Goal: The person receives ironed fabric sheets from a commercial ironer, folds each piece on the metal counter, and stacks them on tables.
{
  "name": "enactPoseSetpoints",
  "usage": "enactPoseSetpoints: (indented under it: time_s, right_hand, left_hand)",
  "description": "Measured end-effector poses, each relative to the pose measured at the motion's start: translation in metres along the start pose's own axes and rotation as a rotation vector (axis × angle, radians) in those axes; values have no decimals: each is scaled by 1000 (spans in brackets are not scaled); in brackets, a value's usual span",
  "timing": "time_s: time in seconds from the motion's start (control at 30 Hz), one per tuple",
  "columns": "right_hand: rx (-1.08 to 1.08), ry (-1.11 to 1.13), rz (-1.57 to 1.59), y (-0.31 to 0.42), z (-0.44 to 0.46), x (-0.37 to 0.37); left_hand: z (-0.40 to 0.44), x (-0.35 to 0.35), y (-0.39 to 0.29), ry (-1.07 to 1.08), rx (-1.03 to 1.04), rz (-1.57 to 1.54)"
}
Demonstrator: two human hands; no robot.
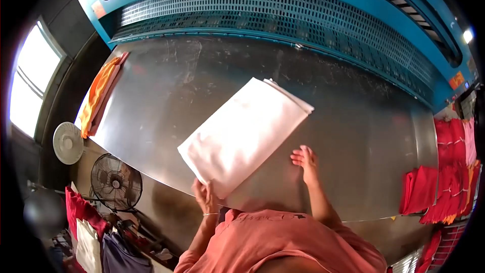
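A folded white cloth lies slantwise on the metal table, its layers slightly offset at the far right corner. At the cloth's near left corner, my left hand pinches the edge between thumb and fingers. To the right of the cloth, my right hand is apart from it, above the table, with fingers stretched out and nothing in them.
A blue machine with a slatted front spans the table's far side. Orange cloths lie at the left edge, red folded cloths at the right. A black fan and a white fan stand to the left.
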State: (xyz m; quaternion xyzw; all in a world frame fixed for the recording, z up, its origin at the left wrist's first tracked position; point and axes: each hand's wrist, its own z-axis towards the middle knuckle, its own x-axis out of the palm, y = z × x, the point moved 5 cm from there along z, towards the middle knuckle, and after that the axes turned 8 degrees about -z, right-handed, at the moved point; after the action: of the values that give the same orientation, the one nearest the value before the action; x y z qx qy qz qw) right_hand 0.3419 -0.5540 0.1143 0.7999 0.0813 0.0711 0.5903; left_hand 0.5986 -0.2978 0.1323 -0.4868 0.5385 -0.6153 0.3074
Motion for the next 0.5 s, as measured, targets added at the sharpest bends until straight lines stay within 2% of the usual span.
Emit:
enactPoseSetpoints:
  time_s: [0.07, 0.1, 0.13, 0.17, 0.2, 0.27, 0.3, 0.4, 0.47, 0.5]
  right_hand:
    - [175, 43, 16, -8, 3, 3]
    - [188, 121, 69, -2, 4, 18]
    - [199, 201, 122, 8, 9, 40]
    - [210, 282, 176, 15, 14, 61]
    - [208, 243, 100, 7, 30, 67]
    - [192, 164, -45, -12, 71, 86]
    - [69, 126, -62, 17, 74, 105]
    - [-55, 40, -54, 74, 76, 185]
    - [-262, 205, -69, 94, 91, 263]
    - [-266, 295, -105, 110, 90, 304]
  left_hand:
    - [19, -4, 6, 73, 8, 55]
    - [26, -6, 8, 108, 7, 85]
    - [29, 0, 9, 70, -256, 86]
    - [37, 1, 30, 152, -330, 57]
    - [49, 0, 50, 233, -398, 28]
    - [55, 21, 28, 281, -436, -8]
    - [63, 25, 23, 219, -469, -186]
    - [112, 11, -21, 134, -483, -325]
    - [166, -29, -26, 139, -368, -303]
    - [188, -45, -41, 117, -354, -300]
